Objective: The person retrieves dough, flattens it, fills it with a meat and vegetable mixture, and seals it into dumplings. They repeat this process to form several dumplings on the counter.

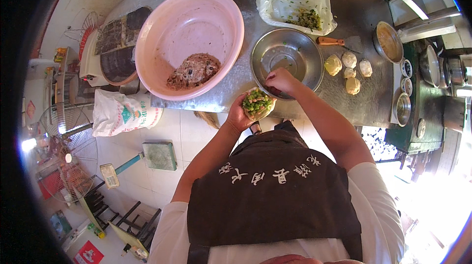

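Note:
My left hand [238, 113] cups a round of dough topped with chopped green and pinkish filling [257, 102], just off the near edge of the steel table. Beside it, my right hand [281, 81] is over the near rim of a steel bowl [313, 52], fingers bent together; whether they pinch anything cannot be made out. The bowl has a few green bits inside. Several dough balls [353, 85] rest right of the bowl. Behind them lies a scraper with a wooden handle [330, 41]. A plastic-lined white tray [273, 15] holds more chopped green filling [308, 19].
A large pink basin [188, 4] with minced meat [195, 70] stands on the left of the steel table [214, 105]. A white sack [121, 113] is beyond its left end. Small bowls [403, 109] and a steel bowl [389, 43] sit at the right end. A fan [68, 158] stands at far left.

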{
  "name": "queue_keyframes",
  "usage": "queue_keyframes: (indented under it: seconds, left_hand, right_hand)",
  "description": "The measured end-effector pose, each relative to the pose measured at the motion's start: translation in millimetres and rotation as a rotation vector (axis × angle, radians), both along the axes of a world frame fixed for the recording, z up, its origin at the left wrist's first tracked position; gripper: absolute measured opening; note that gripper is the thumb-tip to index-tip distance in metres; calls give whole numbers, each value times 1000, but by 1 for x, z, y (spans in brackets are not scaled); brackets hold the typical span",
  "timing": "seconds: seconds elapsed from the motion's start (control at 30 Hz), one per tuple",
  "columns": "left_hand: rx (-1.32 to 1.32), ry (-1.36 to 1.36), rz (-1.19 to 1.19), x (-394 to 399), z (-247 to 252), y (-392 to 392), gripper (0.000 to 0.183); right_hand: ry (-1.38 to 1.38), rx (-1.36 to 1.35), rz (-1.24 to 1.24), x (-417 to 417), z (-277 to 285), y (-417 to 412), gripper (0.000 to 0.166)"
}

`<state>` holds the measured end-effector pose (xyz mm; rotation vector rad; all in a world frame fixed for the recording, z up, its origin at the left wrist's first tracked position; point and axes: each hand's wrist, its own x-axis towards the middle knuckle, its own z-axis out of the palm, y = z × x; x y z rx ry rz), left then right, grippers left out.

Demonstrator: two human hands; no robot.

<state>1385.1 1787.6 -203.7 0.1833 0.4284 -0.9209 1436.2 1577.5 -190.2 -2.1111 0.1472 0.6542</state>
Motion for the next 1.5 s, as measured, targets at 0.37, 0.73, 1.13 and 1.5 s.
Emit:
queue_keyframes:
  seconds: [0.37,0.73,1.13,1.5]
  left_hand:
    - [20,34,-16,-10,6,-6,48]
    - [-39,37,-19,-20,12,-10,46]
    - [-52,50,12,-19,-1,-13,47]
    - [-129,22,16,-16,-3,-17,49]
  right_hand:
    - [-582,-210,7,-6,66,-12,13]
    - [-893,-473,156,31,23,-50,25]
    - [-967,-828,528,44,6,-46,14]
    - [-268,-691,319,11,-1,-59,19]
